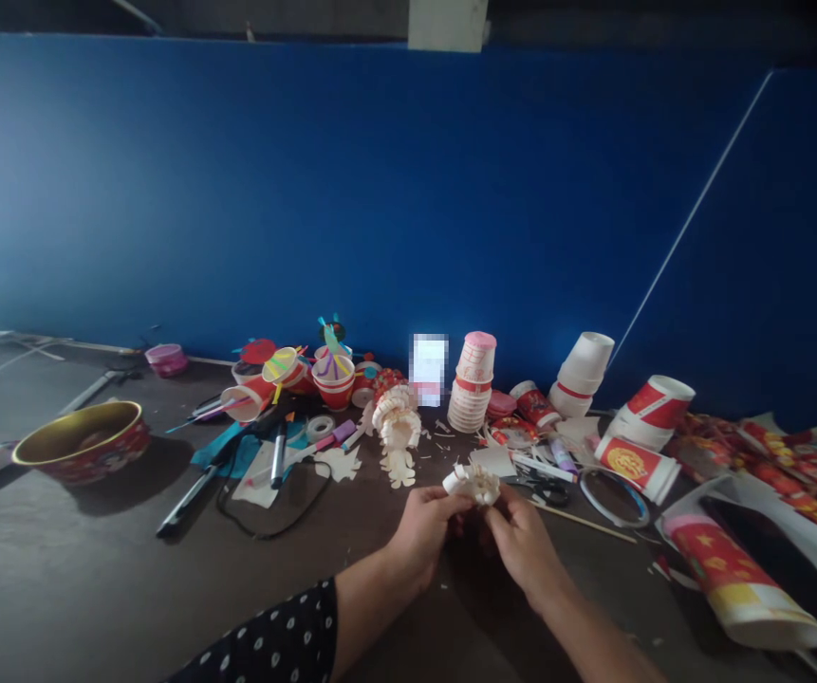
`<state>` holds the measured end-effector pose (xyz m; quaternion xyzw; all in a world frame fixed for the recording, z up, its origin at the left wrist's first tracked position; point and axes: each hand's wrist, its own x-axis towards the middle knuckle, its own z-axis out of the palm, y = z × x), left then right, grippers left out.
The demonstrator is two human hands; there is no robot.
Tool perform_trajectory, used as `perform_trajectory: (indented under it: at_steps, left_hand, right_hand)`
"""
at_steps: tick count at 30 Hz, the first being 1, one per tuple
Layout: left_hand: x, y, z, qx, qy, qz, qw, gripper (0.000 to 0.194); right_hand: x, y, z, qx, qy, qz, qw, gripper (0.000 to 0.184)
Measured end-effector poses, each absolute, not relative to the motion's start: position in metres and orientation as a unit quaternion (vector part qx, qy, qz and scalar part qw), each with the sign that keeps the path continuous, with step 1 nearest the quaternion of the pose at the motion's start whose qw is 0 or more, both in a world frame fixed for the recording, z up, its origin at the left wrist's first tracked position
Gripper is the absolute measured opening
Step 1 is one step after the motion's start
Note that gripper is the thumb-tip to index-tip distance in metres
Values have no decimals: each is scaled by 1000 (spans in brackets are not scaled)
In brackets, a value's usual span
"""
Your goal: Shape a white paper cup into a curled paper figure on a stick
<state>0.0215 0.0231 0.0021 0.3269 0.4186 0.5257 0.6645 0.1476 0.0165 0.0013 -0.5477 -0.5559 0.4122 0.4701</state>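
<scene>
Cut paper cup [475, 484] held above dark tabletop [95, 579]; left hand [423, 536] and right hand [524, 548] close together, fingers curled, both gripping its curled strips.

light: dim, soft, brightest at upper left of the frame | wall: bluish glow on the flat blue wall [308, 190] | shadows: soft, left of the gold-lined red bowl [81, 441] | edges: darkened corners, wide-angle bowing | blur: pixelated white rectangle [429, 368]

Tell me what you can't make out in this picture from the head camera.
Curled paper cup piece: its lower part is hidden by the left hand and right hand.
Card by the stacked cups: whatever it shows is blurred out.
Scissors: partly covered by paper scraps.
Red patterned paper: cut off by the right edge.
</scene>
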Motion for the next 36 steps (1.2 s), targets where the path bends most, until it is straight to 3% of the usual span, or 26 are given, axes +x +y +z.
perform_trajectory:
  at_steps: [10,22,36]
  left_hand:
    - [20,23,1,314,413,528,672,12]
    - [19,27,-2,331,413,508,679,15]
    - [18,28,5,308,431,479,700,12]
  right_hand:
    - [145,15,6,-511,-564,456,461,17]
    - [149,13,12,-505,-561,499,427,36]
    - [150,16,1,-540,-634,342,435,42]
